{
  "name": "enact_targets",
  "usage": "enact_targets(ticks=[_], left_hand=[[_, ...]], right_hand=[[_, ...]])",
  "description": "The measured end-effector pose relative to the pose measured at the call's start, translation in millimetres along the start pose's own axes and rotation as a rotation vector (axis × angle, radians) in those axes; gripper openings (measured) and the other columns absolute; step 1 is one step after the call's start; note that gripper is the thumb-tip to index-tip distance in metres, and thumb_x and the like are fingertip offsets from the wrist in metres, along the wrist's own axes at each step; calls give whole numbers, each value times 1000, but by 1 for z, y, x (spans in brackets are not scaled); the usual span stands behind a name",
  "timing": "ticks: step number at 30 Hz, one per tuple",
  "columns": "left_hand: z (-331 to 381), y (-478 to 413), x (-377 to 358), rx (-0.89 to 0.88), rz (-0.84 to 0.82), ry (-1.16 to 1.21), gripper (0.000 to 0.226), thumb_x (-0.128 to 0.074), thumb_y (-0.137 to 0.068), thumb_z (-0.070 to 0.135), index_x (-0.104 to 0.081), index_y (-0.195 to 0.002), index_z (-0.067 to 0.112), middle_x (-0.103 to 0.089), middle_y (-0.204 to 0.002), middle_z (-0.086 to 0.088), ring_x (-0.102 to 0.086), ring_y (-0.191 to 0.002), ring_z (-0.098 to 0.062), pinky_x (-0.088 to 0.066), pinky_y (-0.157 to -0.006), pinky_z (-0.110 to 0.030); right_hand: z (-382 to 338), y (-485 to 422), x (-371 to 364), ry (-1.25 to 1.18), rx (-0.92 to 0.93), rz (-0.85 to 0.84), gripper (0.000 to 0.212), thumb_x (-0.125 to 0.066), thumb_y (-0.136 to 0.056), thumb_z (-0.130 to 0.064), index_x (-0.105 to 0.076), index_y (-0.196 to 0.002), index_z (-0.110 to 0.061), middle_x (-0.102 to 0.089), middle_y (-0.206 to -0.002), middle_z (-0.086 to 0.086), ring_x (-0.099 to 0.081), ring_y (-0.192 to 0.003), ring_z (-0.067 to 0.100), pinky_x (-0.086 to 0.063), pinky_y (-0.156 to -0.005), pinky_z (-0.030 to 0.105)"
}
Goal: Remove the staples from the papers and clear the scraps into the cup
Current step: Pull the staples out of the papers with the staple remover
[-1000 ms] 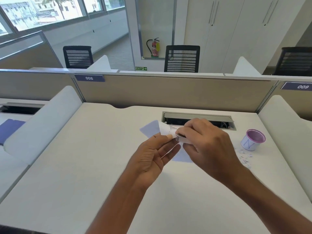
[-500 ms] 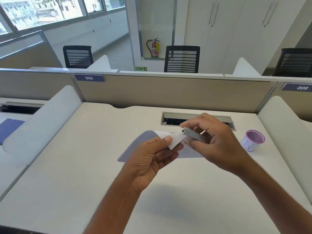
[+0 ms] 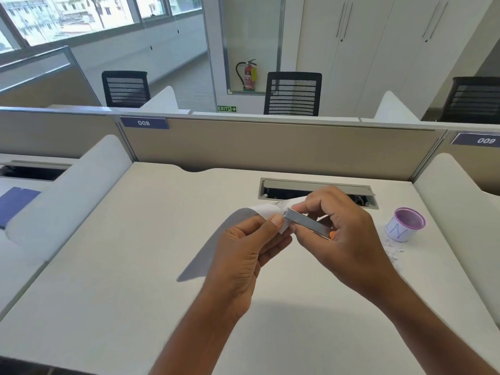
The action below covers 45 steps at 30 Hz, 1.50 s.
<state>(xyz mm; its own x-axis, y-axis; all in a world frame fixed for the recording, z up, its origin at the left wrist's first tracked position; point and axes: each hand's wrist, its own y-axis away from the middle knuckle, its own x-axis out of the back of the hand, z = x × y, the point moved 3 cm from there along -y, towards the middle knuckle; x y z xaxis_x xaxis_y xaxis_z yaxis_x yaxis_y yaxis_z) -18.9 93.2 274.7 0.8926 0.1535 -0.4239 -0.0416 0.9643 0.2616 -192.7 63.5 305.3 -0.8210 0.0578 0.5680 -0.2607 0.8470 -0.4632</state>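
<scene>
Head view: the left hand (image 3: 244,255) pinches a corner of the white printed sheets of paper (image 3: 266,211), held up off the pale desk top (image 3: 121,266) at centre. The right hand (image 3: 341,234) grips a slim grey metal stapler-like tool (image 3: 305,222), its tip set against the pinched corner just beside the left thumb. No staple is sharp enough to make out, so how many remain cannot be told.

At about three o'clock from the hands stands the small white paper cup with a purple rim (image 3: 405,224). A scatter of tiny white paper scraps (image 3: 393,251) lies on the desk at the cup's six o'clock.

Judged from this, staple removal is under way, and the scraps are not yet cleared into the cup.
</scene>
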Motion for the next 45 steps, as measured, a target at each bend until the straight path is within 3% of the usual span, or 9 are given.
enact_targets(ticks=[5, 9, 14, 20, 25, 31, 36, 39, 45], left_hand=[[3, 4, -2, -18, 2, -2, 18, -71, -102, 15, -89, -98, 15, -86, -111, -11, -84, -105, -25, -66, -98, -31], [2, 8, -4, -57, -19, -29, 18, -71, -103, 15, -85, -109, 5, -85, -114, -13, -82, -111, -26, -62, -107, -35], [1, 10, -5, -78, -35, -23, 18, -70, -103, 14, -86, -108, 7, -85, -117, -13, -81, -115, -27, -60, -111, -39], [1, 17, -8, -136, -39, -50, 23, -66, -106, 8, -83, -120, 14, -85, -119, -8, -81, -116, -24, -59, -111, -38], [4, 20, -5, -147, -6, -86, 22, -68, -105, 6, -81, -121, 13, -86, -116, -7, -82, -112, -25, -61, -108, -39], [8, 20, -2, -112, 8, -51, 18, -67, -106, 17, -84, -109, 11, -86, -113, -11, -83, -108, -26, -64, -103, -35], [9, 23, -6, -146, 48, -48, 38, -64, -108, 17, -87, -78, 20, -87, -103, -12, -84, -103, -25, -66, -88, -24], [7, 23, -9, -178, 85, -69, 36, -65, -108, 16, -85, -78, 14, -86, -101, -14, -84, -103, -27, -66, -95, -30], [6, 25, -13, -177, 115, -94, 30, -65, -109, 20, -84, -95, 2, -87, -100, -12, -85, -101, -24, -62, -105, -42]], right_hand=[[0, 4, -1, 20, 16, 47, 16, -84, -90, -11, -75, -101, -19, -65, -100, -5, -65, -92, 18, -55, -70, 36], [-2, 6, -1, 20, 38, 75, 12, -84, -93, -17, -75, -101, -18, -64, -100, -6, -64, -94, 17, -55, -70, 32], [-6, 6, -1, 35, 54, 92, 10, -84, -93, -15, -75, -98, -15, -64, -98, -6, -64, -92, 17, -53, -69, 30], [-7, 10, -5, -33, -3, 119, 13, -86, -91, -18, -76, -100, -16, -66, -97, -6, -65, -93, 14, -47, -70, 12], [-5, 12, -7, -65, 17, 119, 15, -86, -90, -16, -78, -102, -18, -66, -100, -7, -66, -95, 14, -54, -68, 21], [-5, 9, -5, -42, 65, 91, 12, -85, -91, -16, -79, -102, -14, -66, -99, -4, -66, -95, 16, -55, -70, 27], [-8, 10, -6, -76, 25, 86, 15, -88, -89, -14, -80, -102, -18, -67, -98, -6, -67, -93, 17, -55, -69, 25], [-9, 13, -8, -124, -22, 107, 19, -89, -88, -20, -80, -103, -26, -68, -97, -8, -68, -93, 17, -55, -67, 23], [-13, 17, -11, -11, 53, 168, 19, -87, -88, -17, -80, -105, -16, -64, -95, -5, -64, -90, 10, -48, -69, 10]])
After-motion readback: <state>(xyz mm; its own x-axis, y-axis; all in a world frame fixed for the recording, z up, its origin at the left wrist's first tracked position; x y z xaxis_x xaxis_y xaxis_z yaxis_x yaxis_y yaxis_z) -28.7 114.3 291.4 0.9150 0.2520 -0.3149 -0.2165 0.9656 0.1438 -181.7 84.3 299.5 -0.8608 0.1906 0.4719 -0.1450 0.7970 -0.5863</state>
